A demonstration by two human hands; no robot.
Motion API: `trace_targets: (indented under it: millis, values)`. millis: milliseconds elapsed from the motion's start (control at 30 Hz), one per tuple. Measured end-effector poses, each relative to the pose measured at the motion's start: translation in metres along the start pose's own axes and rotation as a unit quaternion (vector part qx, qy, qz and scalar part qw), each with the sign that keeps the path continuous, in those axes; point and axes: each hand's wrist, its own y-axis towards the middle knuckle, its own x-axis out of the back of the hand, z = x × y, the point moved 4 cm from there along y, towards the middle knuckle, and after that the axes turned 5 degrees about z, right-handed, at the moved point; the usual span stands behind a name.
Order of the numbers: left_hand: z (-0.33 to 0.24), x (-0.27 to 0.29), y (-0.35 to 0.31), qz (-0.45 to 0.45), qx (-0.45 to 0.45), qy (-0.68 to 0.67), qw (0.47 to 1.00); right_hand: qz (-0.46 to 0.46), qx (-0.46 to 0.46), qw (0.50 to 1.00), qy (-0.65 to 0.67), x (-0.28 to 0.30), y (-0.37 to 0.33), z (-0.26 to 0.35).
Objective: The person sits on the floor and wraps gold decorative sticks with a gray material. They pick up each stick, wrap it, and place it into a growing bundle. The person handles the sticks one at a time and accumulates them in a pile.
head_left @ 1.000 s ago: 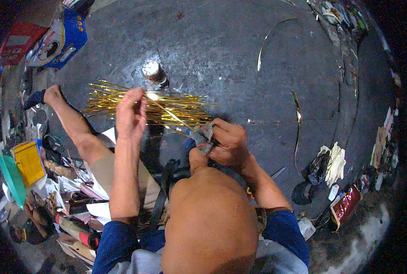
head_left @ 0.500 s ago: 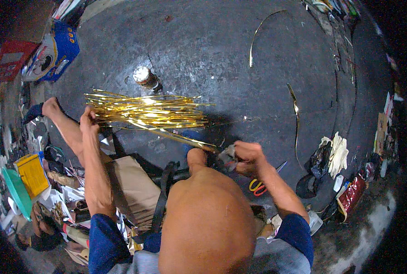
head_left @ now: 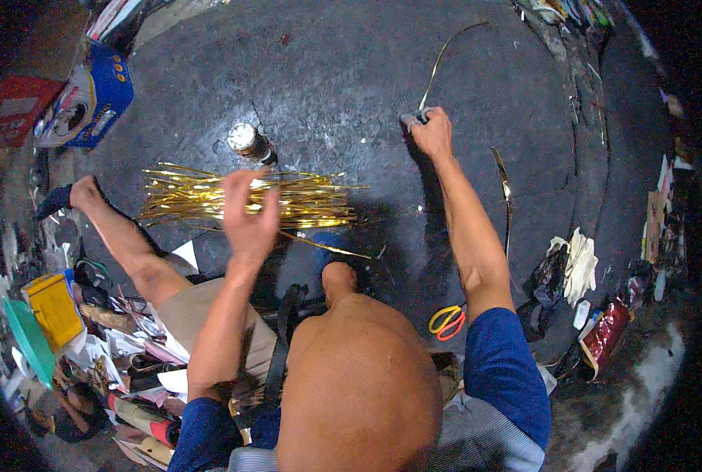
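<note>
A bundle of shiny gold strips (head_left: 312, 200) lies on the dark floor left of the middle. Above it hovers my left hand (head_left: 249, 216), fingers apart and nothing visible in them, slightly blurred. My right hand (head_left: 431, 132) stretches far forward, with something grey about its fingertips. Its fingers close on the near end of a curved gold strip (head_left: 437, 67). Another loose gold strip (head_left: 506, 189) rests farther right. One strip (head_left: 331, 248) juts out on the near side of the bundle, beside my foot.
A jar with a whitish lid (head_left: 242, 137) stands beyond the bundle. Yellow and orange scissor handles (head_left: 447, 322) show beside my right arm. Boxes, including a blue one (head_left: 103, 90), are at far left. Paper scraps (head_left: 123, 346) pile up at left; white gloves (head_left: 579, 267) lie right.
My right hand has swung forward from near my knee to the far strip, whose near end has shifted slightly. My left hand has let go of the bundle's left end and moved right over it.
</note>
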Motion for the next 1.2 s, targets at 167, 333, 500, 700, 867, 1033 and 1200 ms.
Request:
trace_targets:
  millis: [167,333,500,700,867,1033,1200]
  values:
    - [-0.041,-0.076,0.001,0.170,-0.020,-0.121,0.978,0.177,0.107,0.978,0.035,0.034,-0.076,0.094]
    - [-0.061,-0.092,-0.012,0.304,-0.044,-0.134,0.942,0.323,0.131,0.913,0.211,0.089,-0.159,0.132]
    - [-0.074,-0.071,-0.024,0.180,0.288,-0.413,0.845,0.213,0.059,0.819,0.530,0.086,-0.186,0.132]
    - [-0.075,-0.045,-0.024,0.049,0.321,-0.359,0.875,0.176,0.083,0.935,0.295,0.080,-0.195,0.173]
    - [-0.054,-0.046,-0.036,0.001,0.417,-0.443,0.794,0.113,0.320,0.910,0.239,0.091,-0.192,0.191]
    - [-0.045,-0.053,-0.042,-0.013,0.436,-0.555,0.708,0.097,0.294,0.912,0.271,0.093,-0.189,0.194]
    - [-0.052,-0.054,-0.048,-0.042,0.442,-0.685,0.578,0.027,0.360,0.901,0.240,0.098,-0.189,0.201]
